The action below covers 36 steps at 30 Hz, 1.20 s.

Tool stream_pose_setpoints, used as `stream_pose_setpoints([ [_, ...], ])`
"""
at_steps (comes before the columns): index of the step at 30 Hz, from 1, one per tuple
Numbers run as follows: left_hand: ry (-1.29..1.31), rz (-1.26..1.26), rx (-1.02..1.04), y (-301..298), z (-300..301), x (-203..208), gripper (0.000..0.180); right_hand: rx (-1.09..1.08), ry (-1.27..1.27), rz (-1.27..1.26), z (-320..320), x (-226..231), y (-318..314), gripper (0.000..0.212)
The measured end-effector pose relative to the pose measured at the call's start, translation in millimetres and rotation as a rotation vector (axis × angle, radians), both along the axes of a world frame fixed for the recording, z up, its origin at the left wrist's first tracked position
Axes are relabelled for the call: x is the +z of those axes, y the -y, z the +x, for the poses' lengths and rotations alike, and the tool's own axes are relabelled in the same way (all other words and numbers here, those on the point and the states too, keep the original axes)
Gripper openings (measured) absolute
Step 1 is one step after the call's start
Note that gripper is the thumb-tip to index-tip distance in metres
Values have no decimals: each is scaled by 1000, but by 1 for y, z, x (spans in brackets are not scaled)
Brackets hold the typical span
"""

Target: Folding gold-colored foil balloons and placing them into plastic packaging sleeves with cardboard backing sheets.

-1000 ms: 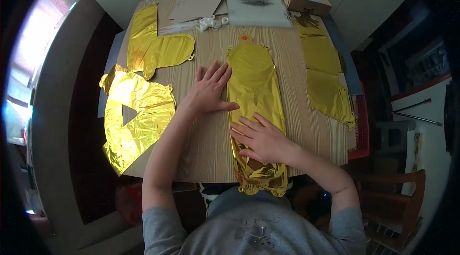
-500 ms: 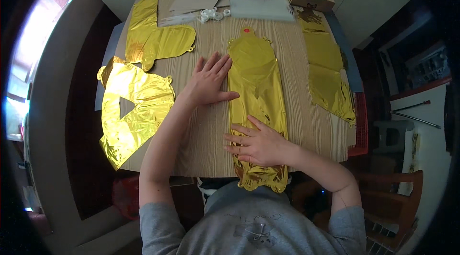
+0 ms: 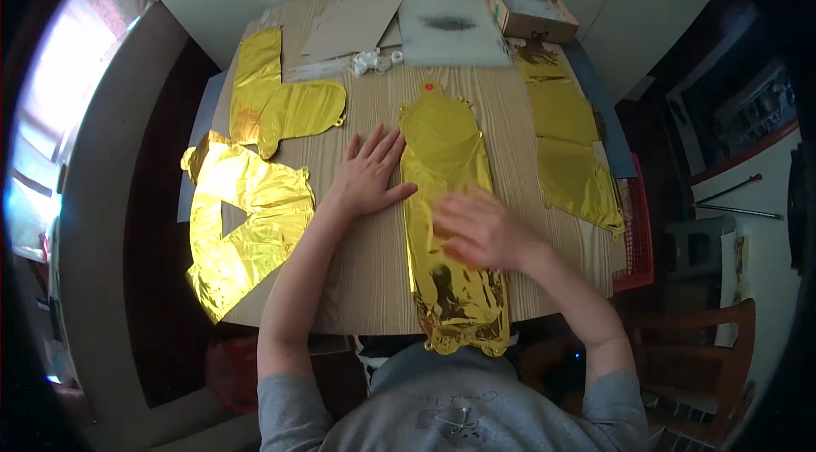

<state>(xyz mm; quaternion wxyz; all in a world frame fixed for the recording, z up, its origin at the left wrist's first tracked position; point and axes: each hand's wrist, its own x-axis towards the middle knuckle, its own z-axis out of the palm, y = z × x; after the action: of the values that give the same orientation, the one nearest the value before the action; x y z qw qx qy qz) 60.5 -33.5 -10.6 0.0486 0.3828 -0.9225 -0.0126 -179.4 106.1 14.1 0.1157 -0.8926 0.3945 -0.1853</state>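
Note:
A long, flat gold foil balloon (image 3: 444, 146) with a red dot on its top tab lies in front of me, its near end hanging over the table edge. My left hand (image 3: 367, 178) rests flat with spread fingers on the tabletop, fingertips and thumb at the balloon's left edge. Over the balloon's middle is my right hand (image 3: 480, 227), blurred by motion, fingers stretched out and holding nothing. I cannot tell whether it touches the foil. Below it the foil looks wrinkled.
To the left lie an L-shaped gold foil balloon (image 3: 259, 104) and an A-shaped one (image 3: 255, 231). Another gold foil balloon (image 3: 561, 121) is at the right. Along the back are grey-brown sheets (image 3: 348, 27), white ribbon rolls (image 3: 371, 63), a clear plastic packet (image 3: 450, 44) and an open cardboard box (image 3: 544, 25).
My right hand has moved away from me along the balloon, from its lower part to its middle. My left hand stays at the balloon's left edge. The whole view has tilted slightly upward.

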Motion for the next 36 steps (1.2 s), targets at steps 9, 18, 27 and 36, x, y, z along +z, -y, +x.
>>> stream_pose_setpoints([
  [9, -98, 16, -273, -17, -5, 8, 64, -34, -10, -19, -12, -23, 8, 39],
  [18, -62, 59, -295, -30, -6, 15, 76, -49, 8, 10, -10, -19, 7, 42],
  [27, -7, 78, -261, -28, -1, 15, 84, -26, -45, 0, -9, -14, 7, 39],
  [36, 19, 66, -246, -20, -2, 14, 85, -13, 13, -19, -9, -17, 8, 35],
])
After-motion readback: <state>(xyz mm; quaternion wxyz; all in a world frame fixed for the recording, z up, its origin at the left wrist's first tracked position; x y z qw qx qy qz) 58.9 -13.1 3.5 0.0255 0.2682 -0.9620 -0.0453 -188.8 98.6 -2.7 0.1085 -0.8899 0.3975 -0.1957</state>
